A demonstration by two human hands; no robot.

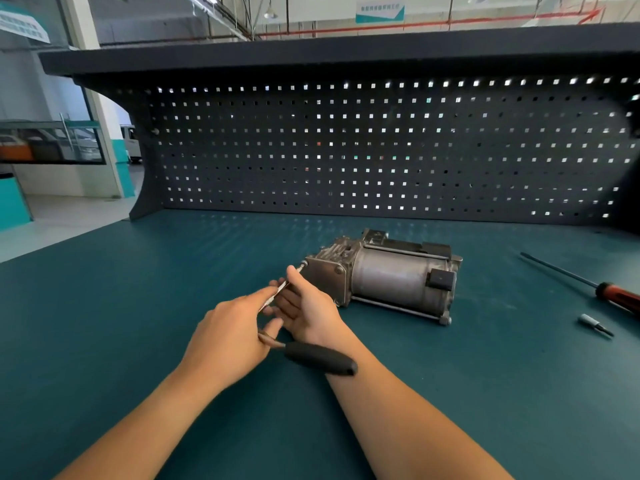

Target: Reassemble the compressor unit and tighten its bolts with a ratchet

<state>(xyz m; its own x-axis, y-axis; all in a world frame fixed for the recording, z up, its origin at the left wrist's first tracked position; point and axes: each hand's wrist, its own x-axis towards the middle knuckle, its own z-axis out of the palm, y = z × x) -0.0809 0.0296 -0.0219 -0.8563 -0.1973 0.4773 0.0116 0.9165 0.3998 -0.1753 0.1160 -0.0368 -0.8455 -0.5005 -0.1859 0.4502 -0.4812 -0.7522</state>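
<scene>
Found the compressor unit point(388, 275) lying on the green mat point(138, 306) just beyond and right of the hands, long axis left-to-right, its end bolt point(304, 263) met by the extension bar point(282, 287), pinched by the nearer right hand point(308, 306), with the left hand point(228, 341) gripping the ratchet point(320, 358) at its head.

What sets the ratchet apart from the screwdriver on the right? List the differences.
The ratchet has an all-black handle; the screwdriver has a red and black one. The ratchet is held by the left hand and right hand, its tip against the compressor; the screwdriver lies untouched on the mat. Both are hand tools.
</scene>
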